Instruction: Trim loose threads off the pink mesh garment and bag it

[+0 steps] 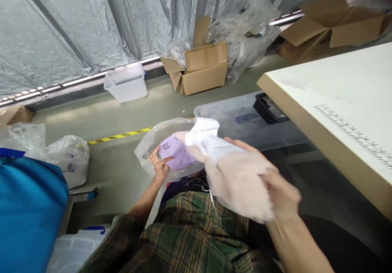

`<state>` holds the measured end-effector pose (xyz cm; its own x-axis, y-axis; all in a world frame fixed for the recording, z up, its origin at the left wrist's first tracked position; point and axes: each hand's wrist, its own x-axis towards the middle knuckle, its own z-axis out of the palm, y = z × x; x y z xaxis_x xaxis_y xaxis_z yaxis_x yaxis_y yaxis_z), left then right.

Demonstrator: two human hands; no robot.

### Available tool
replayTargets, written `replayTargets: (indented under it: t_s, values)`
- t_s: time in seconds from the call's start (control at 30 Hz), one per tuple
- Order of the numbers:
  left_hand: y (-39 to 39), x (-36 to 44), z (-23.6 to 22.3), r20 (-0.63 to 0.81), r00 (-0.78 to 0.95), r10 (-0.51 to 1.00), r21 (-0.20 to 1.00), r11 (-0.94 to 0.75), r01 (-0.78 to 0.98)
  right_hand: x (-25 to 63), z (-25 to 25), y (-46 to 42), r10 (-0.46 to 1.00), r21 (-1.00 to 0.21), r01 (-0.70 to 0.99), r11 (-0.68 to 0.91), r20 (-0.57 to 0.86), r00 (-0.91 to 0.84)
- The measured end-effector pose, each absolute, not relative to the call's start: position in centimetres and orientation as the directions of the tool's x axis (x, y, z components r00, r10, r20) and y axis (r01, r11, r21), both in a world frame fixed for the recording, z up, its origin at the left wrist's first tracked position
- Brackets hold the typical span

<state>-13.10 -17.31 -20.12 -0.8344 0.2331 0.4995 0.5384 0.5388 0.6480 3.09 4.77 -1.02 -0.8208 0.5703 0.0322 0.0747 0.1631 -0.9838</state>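
Between the fingers of my left hand (161,164) is a purple paper slip (176,152) printed with a QR code. A clear plastic bag (145,146) spreads open around and behind the slip. My right hand (280,189) is closed on a bundle of pale beige fabric (239,183), blurred by motion. Out of the bundle's far end sticks a white folded piece (203,130), close beside the slip; I cannot tell whether it is paper or cloth. Loose threads (199,183) lie on my lap below.
A white table (337,85) with a printed ruler scale juts in at right. A clear lidded tub (226,113) sits on the floor beneath its edge. Open cardboard boxes (205,79) and a white bin (127,85) line the wall. A blue sack (30,207) stands left.
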Motion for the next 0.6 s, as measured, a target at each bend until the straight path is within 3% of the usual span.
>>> replayTargets:
  t_s: [0.13,0.2,0.33,0.47,0.6]
  values:
    - [-17.5,-13.0,-20.5,0.475,-0.848,0.234,0.675,0.521,0.522,0.2,-1.8,3.8,0.416,-0.993,-0.078,-0.089,0.034,-0.909]
    - [-17.6,-13.0,-20.5,0.415,-0.882,0.221,0.743,0.478,0.469,-0.8,-2.7,3.2,0.380,-0.995,-0.101,-0.019,0.086,-0.921]
    - [-17.0,-12.9,-21.1,0.161,-0.960,0.228,0.912,0.337,0.233,-1.3,-5.2,1.9,0.251,-0.970,-0.115,0.215,0.169,-0.953]
    - [-16.1,-12.3,-22.1,0.004,-0.951,0.309,0.961,0.261,0.089,-0.8,-7.9,0.5,0.136,-0.885,-0.211,0.415,0.290,-0.947]
    - [-15.6,-11.8,-22.7,-0.132,-0.933,0.334,0.972,0.228,-0.056,-0.1,-9.1,-0.5,0.107,-0.837,-0.276,0.473,0.366,-0.924]
